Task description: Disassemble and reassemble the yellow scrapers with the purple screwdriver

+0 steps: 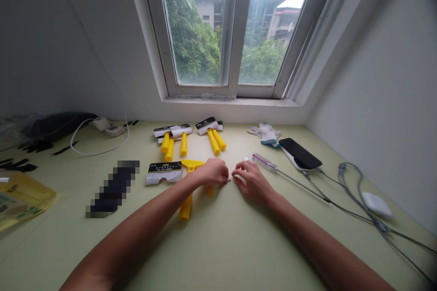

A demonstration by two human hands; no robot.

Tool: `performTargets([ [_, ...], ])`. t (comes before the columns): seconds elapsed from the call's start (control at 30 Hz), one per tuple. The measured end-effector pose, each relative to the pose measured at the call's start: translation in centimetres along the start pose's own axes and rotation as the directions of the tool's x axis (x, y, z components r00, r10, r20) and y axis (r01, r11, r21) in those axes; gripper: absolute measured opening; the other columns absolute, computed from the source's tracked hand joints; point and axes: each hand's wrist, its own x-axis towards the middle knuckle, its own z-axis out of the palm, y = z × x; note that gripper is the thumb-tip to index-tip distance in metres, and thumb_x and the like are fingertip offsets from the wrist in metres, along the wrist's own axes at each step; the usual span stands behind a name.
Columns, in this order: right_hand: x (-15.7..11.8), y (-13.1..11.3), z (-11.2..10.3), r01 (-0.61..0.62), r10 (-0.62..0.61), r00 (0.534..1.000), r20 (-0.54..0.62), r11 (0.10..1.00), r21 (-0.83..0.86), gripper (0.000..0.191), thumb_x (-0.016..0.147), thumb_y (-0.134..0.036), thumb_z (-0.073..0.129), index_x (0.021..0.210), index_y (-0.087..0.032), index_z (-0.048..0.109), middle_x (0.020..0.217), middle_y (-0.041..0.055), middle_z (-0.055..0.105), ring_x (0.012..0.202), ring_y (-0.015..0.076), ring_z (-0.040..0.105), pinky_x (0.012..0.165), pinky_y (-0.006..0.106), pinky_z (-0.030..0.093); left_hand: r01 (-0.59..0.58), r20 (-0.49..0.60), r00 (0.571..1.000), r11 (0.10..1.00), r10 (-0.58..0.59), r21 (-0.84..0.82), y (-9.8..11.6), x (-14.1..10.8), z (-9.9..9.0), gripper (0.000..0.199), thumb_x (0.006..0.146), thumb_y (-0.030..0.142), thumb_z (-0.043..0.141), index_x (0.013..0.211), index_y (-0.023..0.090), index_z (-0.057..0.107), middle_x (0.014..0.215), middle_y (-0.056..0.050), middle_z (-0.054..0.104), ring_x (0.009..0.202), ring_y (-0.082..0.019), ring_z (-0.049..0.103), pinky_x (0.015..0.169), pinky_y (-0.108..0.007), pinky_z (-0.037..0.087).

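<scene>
My left hand (215,172) is closed low over the table, its fingertips at a tiny metallic piece (229,180); whether they grip it cannot be made out. Just to the right, my right hand (250,179) has its fingers curved and apart, with nothing visible between them. Partly under my left hand and wrist lies a yellow tool (185,208) with a T-shaped head, and another yellow handle end (210,191) shows below the wrist. A black and white card sleeve (164,173) lies left of the yellow tool. A clear-handled screwdriver (264,162) rests beyond my right hand.
Yellow-handled tools in card sleeves (177,132) lie near the window wall, with more (214,138) beside them. White gloves (266,132), a black phone (300,153), grey cables (355,214) and a white case (377,204) are at right. A yellow bag (25,198) lies at left.
</scene>
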Motion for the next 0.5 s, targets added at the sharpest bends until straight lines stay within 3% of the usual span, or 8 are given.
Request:
performTargets([
  [0.2,0.1,0.7,0.2,-0.048,0.048,0.999,0.006,0.998,-0.041,0.018,0.09,-0.021,0.05,0.088,-0.02,0.068,0.096,0.0074,0.062,0.094,0.0218,0.052,0.088,0.037,0.036,0.05,-0.014,0.999,0.999,-0.05,-0.013,-0.1,-0.1,-0.6,0.013,0.076,0.024,0.064,0.082,0.021,0.075,0.083,-0.002,0.071,0.075,-0.016,0.061,0.069,-0.023,0.043],
  [0.37,0.5,0.2,-0.1,-0.064,0.065,0.998,0.024,0.996,-0.057,0.018,0.09,-0.022,0.051,0.086,-0.02,0.068,0.095,0.0066,0.062,0.092,0.0216,0.052,0.086,0.037,0.035,-0.014,-0.029,0.999,1.0,0.014,-0.001,-0.3,0.4,-1.0,0.017,0.079,0.023,0.065,0.092,0.022,0.074,0.088,-0.003,0.069,0.078,-0.016,0.061,0.072,-0.024,0.043],
  [0.5,0.7,0.3,-0.1,-0.062,0.064,0.997,0.036,0.997,-0.054,0.015,0.089,-0.024,0.054,0.085,-0.022,0.069,0.093,0.0053,0.064,0.091,0.0207,0.053,0.085,0.036,0.036,-0.056,-0.026,0.998,0.998,0.056,0.022,-0.6,1.1,-0.3,0.014,0.077,0.018,0.064,0.085,0.023,0.076,0.081,-0.002,0.067,0.075,-0.016,0.06,0.07,-0.024,0.043],
])
